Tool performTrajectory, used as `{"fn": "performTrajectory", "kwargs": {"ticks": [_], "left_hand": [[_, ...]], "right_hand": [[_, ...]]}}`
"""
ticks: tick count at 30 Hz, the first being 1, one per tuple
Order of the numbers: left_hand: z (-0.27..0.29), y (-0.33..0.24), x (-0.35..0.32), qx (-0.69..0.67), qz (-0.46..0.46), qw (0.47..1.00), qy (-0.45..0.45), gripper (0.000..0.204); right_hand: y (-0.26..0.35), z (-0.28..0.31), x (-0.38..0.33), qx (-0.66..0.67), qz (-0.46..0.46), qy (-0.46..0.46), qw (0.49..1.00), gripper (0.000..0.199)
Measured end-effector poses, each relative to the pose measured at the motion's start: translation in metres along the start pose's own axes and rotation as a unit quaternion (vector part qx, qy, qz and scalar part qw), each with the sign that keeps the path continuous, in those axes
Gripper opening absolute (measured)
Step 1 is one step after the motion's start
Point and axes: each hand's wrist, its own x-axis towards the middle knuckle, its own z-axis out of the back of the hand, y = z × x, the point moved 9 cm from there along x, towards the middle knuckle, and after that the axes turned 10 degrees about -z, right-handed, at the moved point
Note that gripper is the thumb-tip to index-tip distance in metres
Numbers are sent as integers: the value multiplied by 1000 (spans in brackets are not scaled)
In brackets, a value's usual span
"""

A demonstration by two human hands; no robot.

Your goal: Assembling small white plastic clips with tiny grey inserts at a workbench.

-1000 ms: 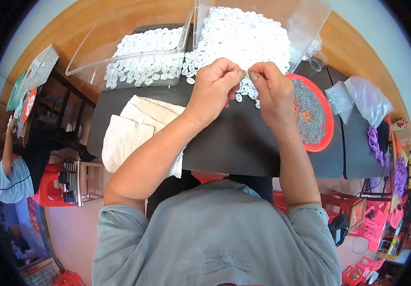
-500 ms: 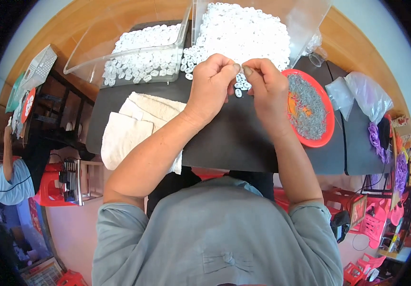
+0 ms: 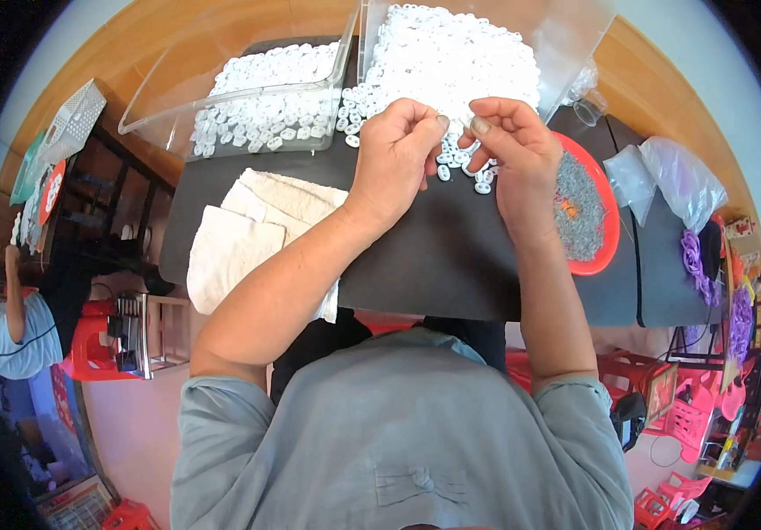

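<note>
My left hand (image 3: 395, 152) is closed, its thumb pressed to the bent index finger; whatever sits in that pinch is too small to make out. Just right of it, a small gap apart, my right hand (image 3: 520, 150) has thumb and fingers curled in together, and I cannot make out what lies between them. Under and between both hands lie small white oval plastic pieces with holes (image 3: 483, 177), spilling from the big heap (image 3: 455, 62) behind. Beside my right wrist, partly covered by it, a red round tray (image 3: 611, 216) holds many small grey metal-looking parts (image 3: 581, 190) and some orange bits.
A clear plastic bin (image 3: 336, 75) with more white pieces stands at the back left. A folded cream cloth (image 3: 230, 247) lies by my left forearm. Clear plastic bags (image 3: 685, 177) and purple cord (image 3: 696, 265) are at the right. Far left, another person (image 3: 23, 331) sits working.
My right hand has moved to the right, away from my left hand, and now covers more of the red tray. More loose white pieces show below it. My left hand has barely moved.
</note>
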Motion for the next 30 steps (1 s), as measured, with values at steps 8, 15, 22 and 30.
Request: {"fn": "performTrajectory", "kwargs": {"ticks": [8,15,22,30], "left_hand": [[0,2,-2,7,17,1000,6,17],[1,-4,-3,26,-17,1000,-1,17],[0,-10,-3,48,-62,997,-7,15],[1,-9,-3,58,-74,996,-2,13]], "right_hand": [[-1,-2,-1,-3,1,7,1000,20],[2,-3,-2,14,23,0,1000,19],[4,-2,-5,16,27,-7,999,19],[3,1,-4,19,26,-22,999,20]]}}
